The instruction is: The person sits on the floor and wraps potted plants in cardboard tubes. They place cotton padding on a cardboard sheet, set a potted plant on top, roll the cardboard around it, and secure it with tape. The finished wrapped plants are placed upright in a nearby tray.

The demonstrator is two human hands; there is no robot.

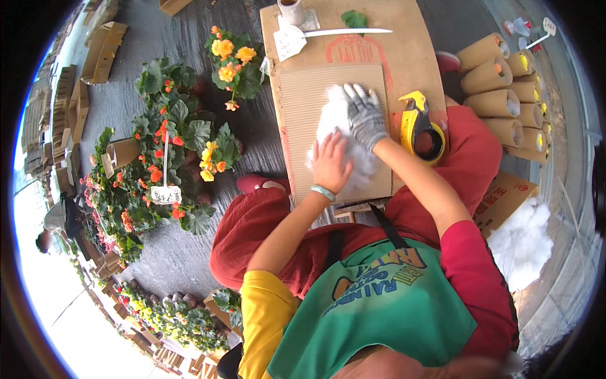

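Observation:
A sheet of corrugated cardboard point(303, 109) lies on top of a cardboard carton point(412, 52). Spread over the sheet is a thin layer of white fluffy wadding point(333, 115). My left hand point(331, 163), bare with a pale bangle at the wrist, rests palm down on the wadding's near left part. My right hand point(365, 114), in a grey knitted glove, lies flat at the wadding's upper right edge. Neither hand grips anything. Beside my right forearm sits a yellow tape dispenser point(415, 116) with a roll of tape.
A white plant label point(289, 42), a small cup point(291, 12) and a green leaf point(355, 19) are on the carton's far end. Potted begonias point(182, 128) stand at left. Cardboard sleeves point(487, 76) hold flowers at right, near more wadding point(523, 246). A person point(59, 218) bends far left.

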